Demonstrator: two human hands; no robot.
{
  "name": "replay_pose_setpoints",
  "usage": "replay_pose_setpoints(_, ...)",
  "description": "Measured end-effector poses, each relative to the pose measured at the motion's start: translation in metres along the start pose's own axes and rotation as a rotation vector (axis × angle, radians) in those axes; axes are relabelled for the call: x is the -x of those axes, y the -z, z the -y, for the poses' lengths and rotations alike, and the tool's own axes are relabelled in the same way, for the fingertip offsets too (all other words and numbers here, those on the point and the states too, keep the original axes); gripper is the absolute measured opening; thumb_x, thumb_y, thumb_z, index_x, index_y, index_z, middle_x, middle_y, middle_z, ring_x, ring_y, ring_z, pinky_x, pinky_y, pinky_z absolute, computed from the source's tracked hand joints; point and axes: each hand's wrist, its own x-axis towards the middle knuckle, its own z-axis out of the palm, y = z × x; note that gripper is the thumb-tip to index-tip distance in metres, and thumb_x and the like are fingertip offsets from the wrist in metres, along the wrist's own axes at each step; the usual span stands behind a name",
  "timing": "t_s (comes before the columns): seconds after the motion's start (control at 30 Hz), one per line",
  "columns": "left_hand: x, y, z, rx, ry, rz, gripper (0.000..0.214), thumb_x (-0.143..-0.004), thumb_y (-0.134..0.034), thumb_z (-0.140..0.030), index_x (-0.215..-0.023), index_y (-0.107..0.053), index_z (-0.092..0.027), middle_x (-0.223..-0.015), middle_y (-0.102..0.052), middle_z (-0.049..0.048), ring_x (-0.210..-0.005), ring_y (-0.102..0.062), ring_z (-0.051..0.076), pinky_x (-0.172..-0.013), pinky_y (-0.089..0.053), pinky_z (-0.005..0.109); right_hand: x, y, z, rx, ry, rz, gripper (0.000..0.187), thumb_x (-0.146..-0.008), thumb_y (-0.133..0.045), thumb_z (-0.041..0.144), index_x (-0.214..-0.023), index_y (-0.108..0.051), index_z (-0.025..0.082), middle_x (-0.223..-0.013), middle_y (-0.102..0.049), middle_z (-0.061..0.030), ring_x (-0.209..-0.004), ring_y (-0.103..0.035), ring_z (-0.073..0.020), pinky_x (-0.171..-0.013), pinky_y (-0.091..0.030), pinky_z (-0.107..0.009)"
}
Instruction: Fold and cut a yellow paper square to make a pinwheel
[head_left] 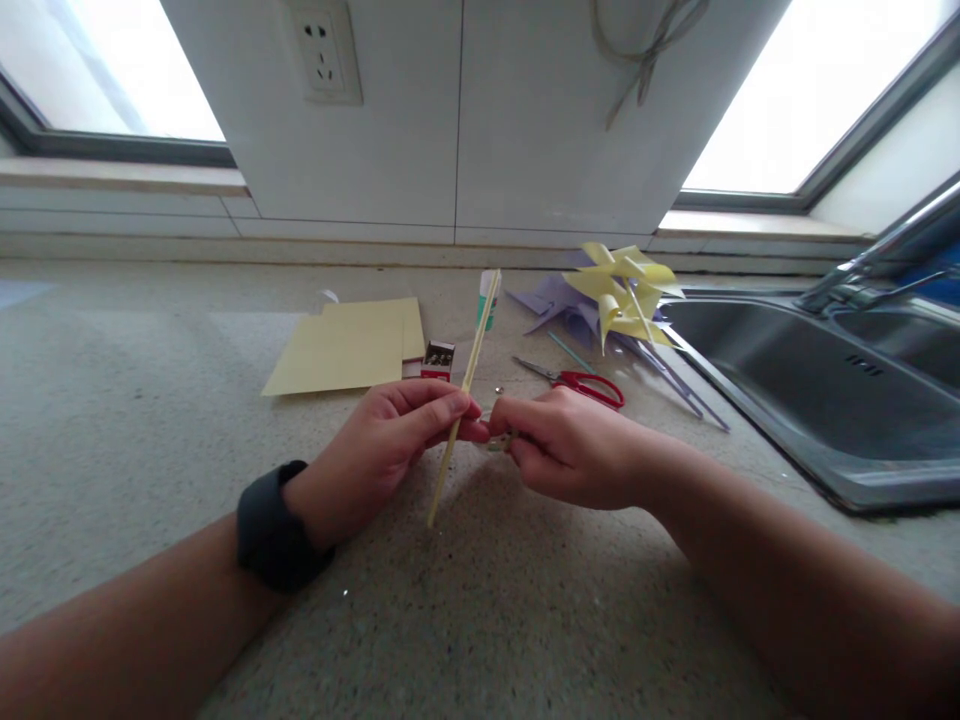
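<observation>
head view down over countertop [450, 640]

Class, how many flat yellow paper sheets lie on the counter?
2 visible: front sheet beyond the left hand; back sheet partly under the front one. More may hide beneath.

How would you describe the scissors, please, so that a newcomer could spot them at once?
Start at the metal sink on the right, then move left past the paper pinwheels. The scissors lie just beyond the right hand, their red handles setting them apart from the teal stick.
</observation>
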Motion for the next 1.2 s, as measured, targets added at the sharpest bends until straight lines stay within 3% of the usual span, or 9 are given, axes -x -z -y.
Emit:
replay_pose_setpoints(0.53,-0.0007,0.0,-0.0014,-0.019,-0.004,-0.015,0.014,-0.091,-0.071,-0.03,-0.087,-0.079,-0.019,-0.081,-0.078,0.0016,-0.08,-0.07,0.013,-0.083,-0.052,0.024,0.0014,-0.0033,-0.0041,0.012,0.102,-0.033,0.02,-0.082,-0.047,0.013,-0.097,-0.061,0.017,-0.063,-0.047,0.0045,-0.053,-0.037,-0.0098,-0.054,-0.025,-0.027)
replay_pose_setpoints(0.87,-0.0007,-0.0004,-0.0003,0.024,0.011,-0.023,0.012,-0.09,-0.073,-0.028,-0.086,-0.079,-0.018,-0.079,-0.077,0.0019,-0.077,-0.069,0.012,-0.08,-0.052,0.022,0.0013,-0.0066,-0.0042,-0.042,0.136,-0.062,0.016,-0.081,-0.049,0.012,-0.092,-0.058,0.018,-0.061,-0.042,0.0067,-0.05,-0.035,-0.0083,-0.052,-0.024,-0.025)
replay_pose_setpoints(1.2,-0.0011,0.0004,-0.0008,0.016,0.012,-0.014,0.013,-0.091,-0.07,-0.029,-0.087,-0.078,-0.019,-0.081,-0.077,0.0019,-0.08,-0.07,0.013,-0.082,-0.052,0.023,0.002,-0.0061,-0.0047,-0.05,0.162,-0.066,0.014,-0.084,-0.046,0.012,-0.092,-0.056,0.017,-0.065,-0.05,0.0038,-0.054,-0.041,-0.0097,-0.054,-0.029,-0.025)
